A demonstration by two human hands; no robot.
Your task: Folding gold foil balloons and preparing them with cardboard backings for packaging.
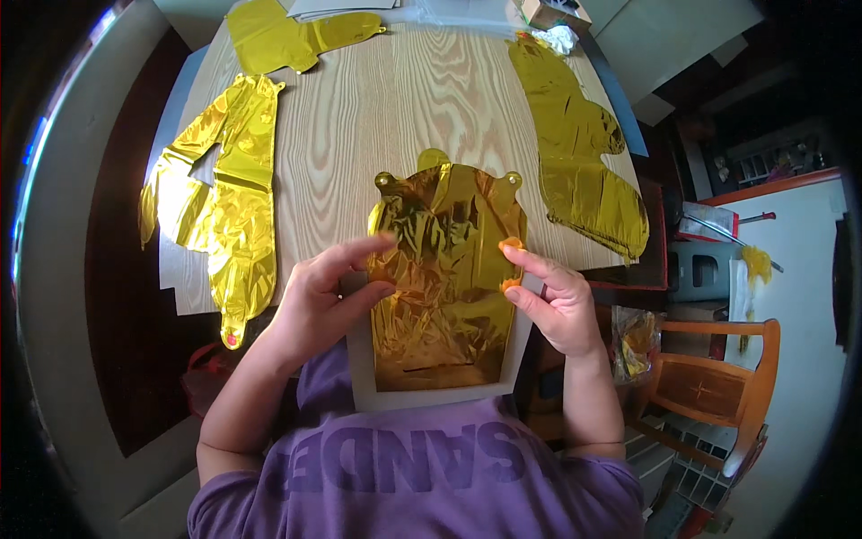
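Note:
A flat, uninflated gold foil balloon (444, 287) with creased, shiny foil and small tabs at its upper corners lies in front of me. A white sheet (438, 398) shows beneath its lower edges. My left hand (328, 292) is at the balloon's left edge, thumb and forefinger spread apart. On the opposite edge, my right hand (558, 307) has its thumb and forefinger apart, tips at the foil. Orange patches show at those fingertips; whether they are reflections I cannot tell. Neither hand visibly grips anything.
More flat gold foil balloons lie on the wooden table (346, 135): one at the left (241, 198), one at the far left (301, 38), one at the right (579, 148). A small box (549, 13) stands at the far edge. A wooden chair (705, 391) is at right.

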